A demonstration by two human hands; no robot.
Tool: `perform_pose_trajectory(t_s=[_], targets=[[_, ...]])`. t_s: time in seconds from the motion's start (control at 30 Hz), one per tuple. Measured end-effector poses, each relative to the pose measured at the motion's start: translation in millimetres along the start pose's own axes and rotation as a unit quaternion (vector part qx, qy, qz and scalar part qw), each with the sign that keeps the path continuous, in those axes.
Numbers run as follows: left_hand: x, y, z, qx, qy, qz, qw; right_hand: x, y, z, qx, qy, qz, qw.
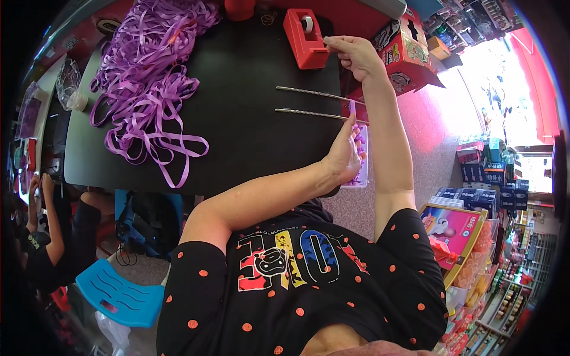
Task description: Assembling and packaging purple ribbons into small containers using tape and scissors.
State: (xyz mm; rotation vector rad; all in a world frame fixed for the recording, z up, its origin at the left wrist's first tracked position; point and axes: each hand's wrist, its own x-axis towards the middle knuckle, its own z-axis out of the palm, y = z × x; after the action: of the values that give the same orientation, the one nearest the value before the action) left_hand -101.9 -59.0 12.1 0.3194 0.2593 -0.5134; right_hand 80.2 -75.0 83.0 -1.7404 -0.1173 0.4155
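Note:
My right hand [354, 54] reaches to the red tape dispenser [304, 37] at the far side of the black table [249, 136], with its fingertips pinched at the dispenser's cutter end; the tape itself is too thin to make out. My left hand [343, 155] rests at the table's right edge on a clear flat packet [361, 155] of small purple and orange pieces. Two thin silver sticks [312, 102] lie side by side on the table between my hands.
A big heap of purple ribbon [151, 77] covers the table's left part. A red printed box [407, 50] stands at the far right corner. Another person [53, 237] sits at the left by a blue stool [119, 293]. Shelves and boxed goods [475, 237] fill the right side.

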Motion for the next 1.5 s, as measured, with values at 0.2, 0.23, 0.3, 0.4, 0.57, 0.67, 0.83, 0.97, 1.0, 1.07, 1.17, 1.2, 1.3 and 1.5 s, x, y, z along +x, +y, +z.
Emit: perform_pose_trajectory(t_s=[0.2, 0.23, 0.3, 0.4, 0.57, 0.67, 0.83, 0.97, 1.0, 1.07, 1.17, 1.2, 1.3, 1.5], targets=[[2, -1, 4, -0.008, 0.019, 0.006, 1.000, -15, 22, -4, 0.030, 0.007, 0.008, 0.999], [4, -1, 3, -0.007, 0.019, 0.004, 1.000, -14, 25, -3, 0.037, 0.007, 0.016, 0.999], [5, -1, 2, -0.005, -0.015, 0.030, 0.999, -13, 31, -3, 0.034, 0.016, 0.017, 0.999], [5, -1, 2, -0.015, -0.024, 0.033, 0.999, -9, 37, -2, 0.028, 0.012, 0.006, 1.000], [2, 3, 4, -0.022, -0.020, 0.006, 1.000, -19, 30, 12, -0.255, 0.114, -0.149, 0.949], [5, -5, -2, -0.035, -0.003, 0.008, 0.999, -27, 38, 4, -0.359, 0.098, -0.143, 0.917], [6, -6, 0, -0.038, 0.076, -0.013, 0.996, -69, 48, -36, -0.096, 0.011, -0.044, 0.994], [11, -8, -10, -0.031, 0.009, 0.048, 0.998, -121, 47, -54, -0.078, -0.008, 0.056, 0.995], [14, -8, -11, -0.014, 0.004, 0.052, 0.999, -132, 50, -57, -0.114, -0.012, 0.016, 0.993], [12, -7, -8, 0.011, 0.007, 0.047, 0.999, -150, 65, -66, -0.149, 0.001, -0.048, 0.988], [13, -7, -8, 0.033, 0.004, 0.037, 0.999, -165, 76, -69, -0.222, 0.058, -0.051, 0.972], [13, -6, -9, 0.034, 0.004, 0.031, 0.999, -168, 77, -68, -0.218, 0.063, -0.047, 0.973], [12, -7, -10, 0.037, 0.013, 0.029, 0.999, -177, 77, -63, -0.224, 0.076, -0.057, 0.970], [8, -9, -8, 0.061, 0.029, 0.019, 0.998, -187, 70, -63, -0.271, 0.061, -0.056, 0.959]])
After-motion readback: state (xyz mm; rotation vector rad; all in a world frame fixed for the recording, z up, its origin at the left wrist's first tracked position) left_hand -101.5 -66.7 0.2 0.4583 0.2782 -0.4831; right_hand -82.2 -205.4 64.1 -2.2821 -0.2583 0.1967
